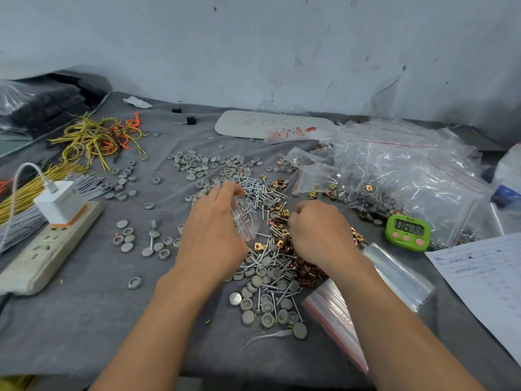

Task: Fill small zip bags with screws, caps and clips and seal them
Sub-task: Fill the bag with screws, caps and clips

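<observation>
A small zip bag (244,218) is held in the curled fingers of the left hand (211,230) over the screws (260,193), caps (256,281) and clips (282,241) piled on the grey surface (84,320), the right hand (318,232) is curled over the clips with its hold hidden, and "06" is shown on the green timer (408,232), the rest being blurred.

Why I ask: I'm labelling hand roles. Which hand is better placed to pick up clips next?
Right. The right hand is curled directly over the clips, while the left hand holds the bag.
</observation>
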Motion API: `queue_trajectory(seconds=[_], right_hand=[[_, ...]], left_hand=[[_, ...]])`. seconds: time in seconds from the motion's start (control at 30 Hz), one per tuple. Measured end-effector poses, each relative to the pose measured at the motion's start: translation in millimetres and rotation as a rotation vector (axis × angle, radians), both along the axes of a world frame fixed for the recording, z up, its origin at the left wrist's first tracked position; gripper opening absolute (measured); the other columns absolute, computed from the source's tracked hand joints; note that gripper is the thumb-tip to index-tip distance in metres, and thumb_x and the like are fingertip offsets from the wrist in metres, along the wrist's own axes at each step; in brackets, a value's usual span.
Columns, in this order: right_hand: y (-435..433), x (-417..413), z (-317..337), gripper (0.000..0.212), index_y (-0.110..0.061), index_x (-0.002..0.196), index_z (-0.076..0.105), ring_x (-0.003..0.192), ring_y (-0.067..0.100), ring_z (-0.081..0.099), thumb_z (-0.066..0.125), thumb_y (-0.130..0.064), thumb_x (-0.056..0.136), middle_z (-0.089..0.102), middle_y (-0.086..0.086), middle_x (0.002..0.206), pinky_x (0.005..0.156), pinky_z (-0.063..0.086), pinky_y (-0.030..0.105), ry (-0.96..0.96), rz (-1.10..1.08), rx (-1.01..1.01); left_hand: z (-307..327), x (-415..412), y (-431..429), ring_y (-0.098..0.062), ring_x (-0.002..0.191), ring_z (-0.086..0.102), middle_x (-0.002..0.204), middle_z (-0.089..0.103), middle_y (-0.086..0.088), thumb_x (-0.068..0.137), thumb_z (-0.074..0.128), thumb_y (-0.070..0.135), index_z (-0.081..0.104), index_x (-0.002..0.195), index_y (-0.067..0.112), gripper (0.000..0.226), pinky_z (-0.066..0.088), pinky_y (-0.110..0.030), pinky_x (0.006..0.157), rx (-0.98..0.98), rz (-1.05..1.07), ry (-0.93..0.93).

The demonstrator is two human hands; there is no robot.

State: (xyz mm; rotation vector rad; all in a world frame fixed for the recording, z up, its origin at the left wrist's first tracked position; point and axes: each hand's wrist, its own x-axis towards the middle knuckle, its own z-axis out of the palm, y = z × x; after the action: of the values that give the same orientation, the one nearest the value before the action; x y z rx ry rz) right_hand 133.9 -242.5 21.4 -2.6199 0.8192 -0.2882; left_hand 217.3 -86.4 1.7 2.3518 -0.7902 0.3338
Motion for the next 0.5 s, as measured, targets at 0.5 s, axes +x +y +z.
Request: queue_trajectory(seconds=[0.5], right_hand=[[2.4, 6.6, 1.7, 0.016, -0.030, 0.092, 0.083, 0.065, 0.004, 0.068, 0.072, -0.019, 0.092, 0.077, -0.009, 0.084, 0.060, 0.053, 0.013, -0.267, 0.004, 0.254]], left_hand=[[-1.8, -3.1, -5.1, -0.004, 0.101, 0.039, 0.109, 0.043, 0.020, 0.073, 0.077, 0.011, 0.040, 0.120, 0.042, 0.067, 0.034, -0.026, 0.086, -0.003, -0.010, -0.006]])
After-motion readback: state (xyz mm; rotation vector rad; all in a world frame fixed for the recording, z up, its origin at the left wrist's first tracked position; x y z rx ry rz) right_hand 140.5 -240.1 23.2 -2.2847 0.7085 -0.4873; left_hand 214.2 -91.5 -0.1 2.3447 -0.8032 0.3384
